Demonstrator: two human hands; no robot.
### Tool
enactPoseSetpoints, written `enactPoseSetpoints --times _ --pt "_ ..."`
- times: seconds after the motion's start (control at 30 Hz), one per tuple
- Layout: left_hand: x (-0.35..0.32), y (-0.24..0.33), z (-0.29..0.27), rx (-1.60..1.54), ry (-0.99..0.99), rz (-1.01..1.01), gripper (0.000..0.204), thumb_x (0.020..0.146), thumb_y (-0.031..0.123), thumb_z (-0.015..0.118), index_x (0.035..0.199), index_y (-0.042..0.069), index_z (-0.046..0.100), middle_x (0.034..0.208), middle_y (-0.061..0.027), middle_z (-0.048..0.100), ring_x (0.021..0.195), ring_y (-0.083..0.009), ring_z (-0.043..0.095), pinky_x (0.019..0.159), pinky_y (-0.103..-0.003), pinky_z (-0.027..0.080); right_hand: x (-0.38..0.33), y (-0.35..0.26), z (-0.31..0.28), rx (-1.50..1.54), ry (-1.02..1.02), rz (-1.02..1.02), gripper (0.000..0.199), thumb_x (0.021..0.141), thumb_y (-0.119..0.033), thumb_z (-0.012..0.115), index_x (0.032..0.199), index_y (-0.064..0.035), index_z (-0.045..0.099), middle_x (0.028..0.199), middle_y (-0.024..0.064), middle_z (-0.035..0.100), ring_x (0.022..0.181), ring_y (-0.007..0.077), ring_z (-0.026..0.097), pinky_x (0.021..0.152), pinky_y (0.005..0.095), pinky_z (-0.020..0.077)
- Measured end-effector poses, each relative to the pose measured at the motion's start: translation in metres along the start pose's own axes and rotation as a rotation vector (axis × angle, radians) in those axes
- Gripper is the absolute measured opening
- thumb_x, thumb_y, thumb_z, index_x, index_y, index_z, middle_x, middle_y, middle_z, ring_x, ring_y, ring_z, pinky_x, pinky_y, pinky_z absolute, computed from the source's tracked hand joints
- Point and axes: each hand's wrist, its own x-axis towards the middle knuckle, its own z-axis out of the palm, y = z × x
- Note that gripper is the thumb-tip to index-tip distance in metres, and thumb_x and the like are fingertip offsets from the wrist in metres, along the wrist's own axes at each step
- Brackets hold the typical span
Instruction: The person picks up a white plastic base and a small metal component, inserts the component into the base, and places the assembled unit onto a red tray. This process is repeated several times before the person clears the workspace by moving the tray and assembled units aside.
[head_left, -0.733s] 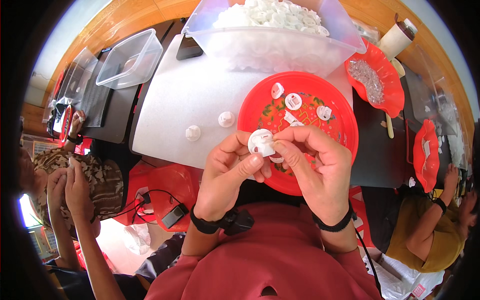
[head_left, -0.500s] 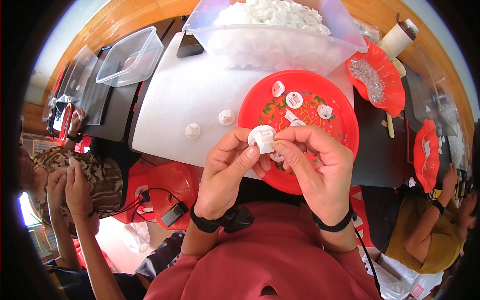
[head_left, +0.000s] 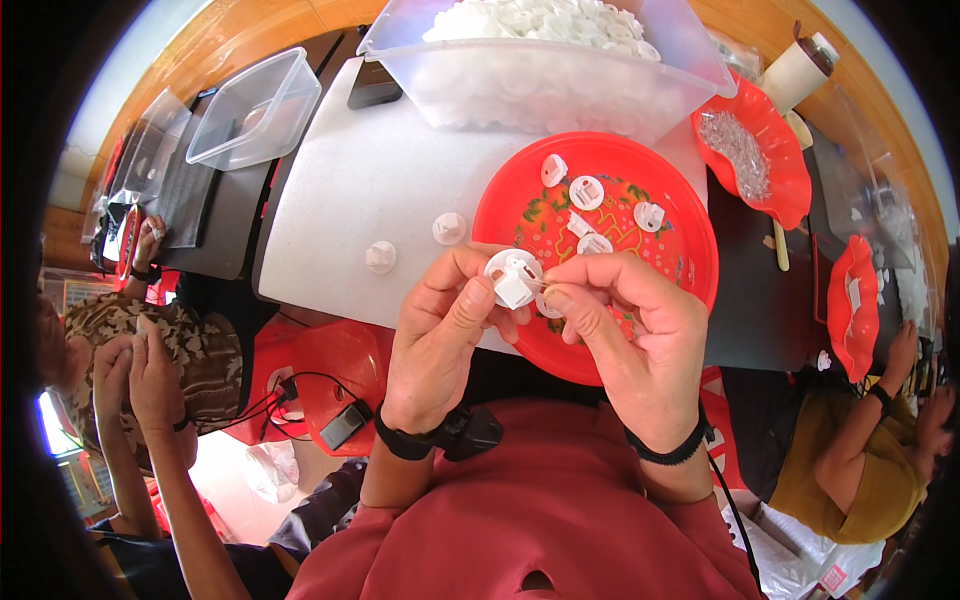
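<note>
Between its thumb and fingers my left hand [head_left: 430,345] grips a white plastic part [head_left: 514,288], a round disc with a raised block and small slots. My right hand [head_left: 645,345] is closed in a pinch at the part's right side. A thin clear sliver [head_left: 539,284] shows between its fingertips and the part; its exact kind is too small to make out. Both hands hover over the near left edge of a red round tray [head_left: 690,265], where several similar white parts [head_left: 587,193] lie. Two more, one a white disc part [head_left: 449,228], sit on the white mat [head_left: 345,190] to the left.
A large translucent bin [head_left: 470,95] heaped with white pieces stands behind the tray. At the right is a red scalloped dish [head_left: 785,200] with small clear pieces. A clear container [head_left: 240,150] sits far left. Co-workers' hands [head_left: 155,385] show on both sides.
The white part has shifted slightly left and been turned in my left hand, so its slotted disc face now shows. My right fingertips stay close against its side.
</note>
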Motion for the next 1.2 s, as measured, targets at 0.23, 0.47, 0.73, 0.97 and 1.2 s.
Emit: enactPoseSetpoints --times 0.23,0.47,0.73,0.97,1.2 --pt "0.0000 0.0031 0.0032 0.100 0.015 -0.016 0.020 0.097 0.020 0.047 0.105 0.002 0.053 0.104 -0.0085 0.059 0.082 -0.0132 0.058 0.068 -0.026 0.048 -0.0013 -0.0002 -0.0012 0.030 0.033 0.017 0.006 0.085 0.002 0.062 0.091 0.0038 0.061 0.077 0.0047 0.064 0.068 0.0064 0.060 0.061 0.0191 0.0469" --pt "-0.0013 0.0042 0.0050 0.184 0.047 0.048 0.020 0.096 0.018 0.049 0.105 0.001 0.054 0.107 -0.0085 0.058 0.082 -0.0132 0.057 0.068 -0.026 0.048 -0.0018 -0.0013 -0.0049 0.029 0.034 0.049 0.007 0.085 0.002 0.062 0.092 0.0040 0.062 0.077 0.0051 0.065 0.068 0.0060 0.061 0.061 0.0189 0.0471" --pt "-0.0022 0.0020 0.0059 0.360 0.042 0.109 0.025 0.098 0.022 0.044 0.106 0.000 0.051 0.111 -0.0114 0.055 0.081 -0.0145 0.056 0.069 -0.027 0.045 -0.0022 0.0025 -0.0024 0.040 0.022 0.002 0.008 0.086 0.000 0.061 0.092 0.0044 0.062 0.079 0.0065 0.065 0.069 0.0083 0.061 0.061 0.0198 0.0478" --pt "-0.0014 0.0014 0.0045 0.306 0.043 0.105 0.017 0.097 0.015 0.047 0.103 0.000 0.053 0.113 -0.0111 0.054 0.084 -0.0139 0.058 0.071 -0.026 0.048 -0.0029 -0.0029 0.0008 -0.161 0.093 -0.082 0.008 0.081 0.001 0.066 0.089 0.0000 0.063 0.072 0.0077 0.067 0.063 0.0147 0.065 0.057 0.0237 0.0469" --pt "0.0000 0.0022 0.0065 0.315 0.031 0.123 0.017 0.097 0.015 0.048 0.103 0.000 0.053 0.113 -0.0114 0.054 0.086 -0.0139 0.057 0.072 -0.025 0.046 -0.0048 0.0009 0.0038 -0.321 0.158 -0.198 0.011 0.077 -0.004 0.070 0.085 -0.0060 0.064 0.067 0.0040 0.064 0.057 0.0180 0.060 0.057 0.0283 0.0415"
